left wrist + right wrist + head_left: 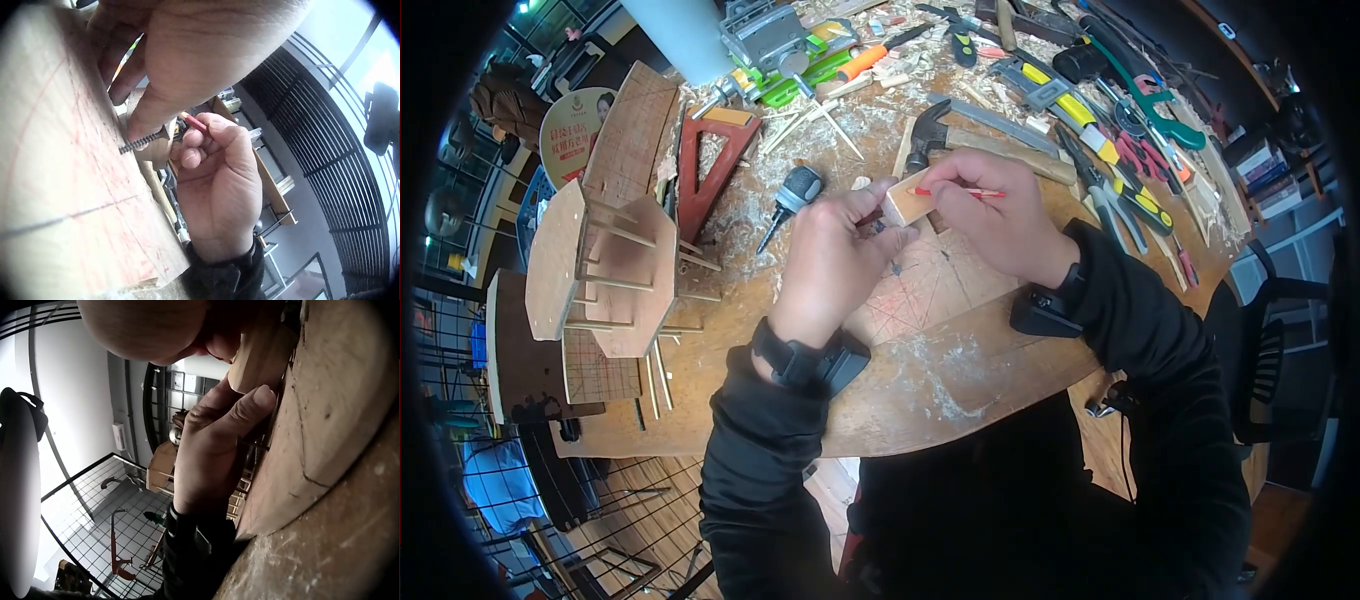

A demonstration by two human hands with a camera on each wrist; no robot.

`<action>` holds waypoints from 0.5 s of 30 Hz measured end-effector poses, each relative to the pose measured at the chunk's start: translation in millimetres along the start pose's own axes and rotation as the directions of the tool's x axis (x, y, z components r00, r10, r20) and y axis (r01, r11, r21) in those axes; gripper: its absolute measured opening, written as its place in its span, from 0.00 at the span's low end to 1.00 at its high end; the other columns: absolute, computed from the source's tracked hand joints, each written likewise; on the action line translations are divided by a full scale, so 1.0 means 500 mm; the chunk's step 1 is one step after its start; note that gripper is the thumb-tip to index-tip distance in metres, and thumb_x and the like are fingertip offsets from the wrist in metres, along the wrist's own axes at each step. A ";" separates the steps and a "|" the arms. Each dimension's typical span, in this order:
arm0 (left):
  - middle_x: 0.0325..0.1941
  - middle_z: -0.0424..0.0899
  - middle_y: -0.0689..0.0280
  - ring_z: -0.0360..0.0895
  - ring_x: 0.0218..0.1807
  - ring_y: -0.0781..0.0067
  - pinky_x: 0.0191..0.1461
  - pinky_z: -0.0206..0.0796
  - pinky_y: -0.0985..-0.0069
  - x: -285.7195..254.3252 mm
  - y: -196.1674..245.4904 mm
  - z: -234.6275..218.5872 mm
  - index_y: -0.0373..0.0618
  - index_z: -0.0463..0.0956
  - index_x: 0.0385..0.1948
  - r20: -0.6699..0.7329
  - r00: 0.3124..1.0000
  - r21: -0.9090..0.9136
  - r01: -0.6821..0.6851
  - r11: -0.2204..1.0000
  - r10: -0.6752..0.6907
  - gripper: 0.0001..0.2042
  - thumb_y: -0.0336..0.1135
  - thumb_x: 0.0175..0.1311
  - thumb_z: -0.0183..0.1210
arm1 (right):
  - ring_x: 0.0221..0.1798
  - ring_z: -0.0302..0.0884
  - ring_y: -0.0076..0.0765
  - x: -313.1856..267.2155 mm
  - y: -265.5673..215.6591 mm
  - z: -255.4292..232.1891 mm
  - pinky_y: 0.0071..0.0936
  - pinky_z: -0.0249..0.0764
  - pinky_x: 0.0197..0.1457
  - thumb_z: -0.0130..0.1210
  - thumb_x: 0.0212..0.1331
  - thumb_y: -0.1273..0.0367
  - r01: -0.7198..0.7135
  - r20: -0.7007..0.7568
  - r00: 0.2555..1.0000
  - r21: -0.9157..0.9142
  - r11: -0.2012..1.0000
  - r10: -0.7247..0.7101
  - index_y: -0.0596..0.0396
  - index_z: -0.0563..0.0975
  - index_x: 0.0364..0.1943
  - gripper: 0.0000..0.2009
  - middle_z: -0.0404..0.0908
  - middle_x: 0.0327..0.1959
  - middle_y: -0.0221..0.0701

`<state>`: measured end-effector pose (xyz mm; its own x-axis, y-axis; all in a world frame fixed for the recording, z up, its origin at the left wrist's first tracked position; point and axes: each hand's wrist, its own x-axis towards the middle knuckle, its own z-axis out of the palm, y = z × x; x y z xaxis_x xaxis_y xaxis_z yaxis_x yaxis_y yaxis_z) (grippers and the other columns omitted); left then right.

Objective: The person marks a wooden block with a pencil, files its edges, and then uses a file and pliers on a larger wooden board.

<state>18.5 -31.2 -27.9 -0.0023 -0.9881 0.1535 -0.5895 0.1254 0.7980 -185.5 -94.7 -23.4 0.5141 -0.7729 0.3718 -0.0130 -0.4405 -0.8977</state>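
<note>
My left hand (825,250) holds a small light wooden block (907,206) between thumb and fingers, tilted above a wide wooden board (920,290). A red pencil (980,192) is pinched in my right hand (1000,215), its point right at the block's upper face. In the right wrist view the block (262,359) shows its rounded end, with the left thumb against its lower edge. Red and dark lines cross the board. A dark threaded screw (142,143) projects near the left thumb in the left wrist view.
A claw hammer (922,140) lies just beyond my hands. Left of them are a dark-handled tool with a spiral bit (793,193), a red triangular frame (705,180) and wooden panels joined by dowels (635,270). Pliers (1115,215), other tools and shavings cover the back and right.
</note>
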 end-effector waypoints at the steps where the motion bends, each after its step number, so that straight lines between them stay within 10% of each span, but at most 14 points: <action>1: 0.37 0.88 0.69 0.78 0.39 0.87 0.44 0.75 0.82 0.000 0.000 0.000 0.30 0.81 0.59 -0.002 1.000 0.009 -0.001 1.000 0.001 0.25 0.27 0.60 0.77 | 0.37 0.78 0.21 0.001 0.001 0.000 0.24 0.75 0.42 0.56 0.69 0.74 0.044 0.001 0.999 -0.044 0.998 -0.044 0.62 0.81 0.40 0.05 0.82 0.33 0.31; 8: 0.40 0.89 0.67 0.81 0.42 0.86 0.48 0.77 0.82 0.004 -0.029 0.010 0.30 0.81 0.60 0.000 0.999 -0.093 -0.041 0.995 0.041 0.25 0.25 0.60 0.76 | 0.35 0.77 0.19 0.006 0.001 -0.012 0.24 0.75 0.38 0.56 0.68 0.73 -0.007 -0.063 0.998 0.025 1.000 0.009 0.61 0.82 0.39 0.05 0.82 0.31 0.30; 10: 0.33 0.87 0.52 0.83 0.28 0.69 0.38 0.76 0.72 0.004 -0.028 0.013 0.35 0.85 0.55 -0.077 0.994 -0.088 -0.084 0.993 0.077 0.23 0.29 0.55 0.77 | 0.34 0.77 0.20 0.003 -0.004 -0.013 0.24 0.75 0.38 0.56 0.68 0.73 -0.025 -0.033 0.999 0.014 1.000 0.026 0.61 0.82 0.39 0.06 0.82 0.31 0.30; 15: 0.38 0.89 0.58 0.82 0.36 0.76 0.44 0.77 0.76 0.002 -0.014 0.003 0.33 0.83 0.58 -0.021 0.999 -0.036 -0.037 0.999 0.036 0.24 0.27 0.59 0.76 | 0.35 0.78 0.22 0.001 0.007 -0.008 0.25 0.75 0.39 0.56 0.68 0.72 0.090 0.010 0.996 -0.131 0.987 -0.090 0.62 0.82 0.40 0.06 0.82 0.31 0.32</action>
<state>21.4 -33.3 -34.3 -0.0062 -0.9809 0.1945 -0.5594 0.1646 0.8124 -188.5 -98.6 -25.3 0.5214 -0.7259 0.4485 -0.0786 -0.5642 -0.8219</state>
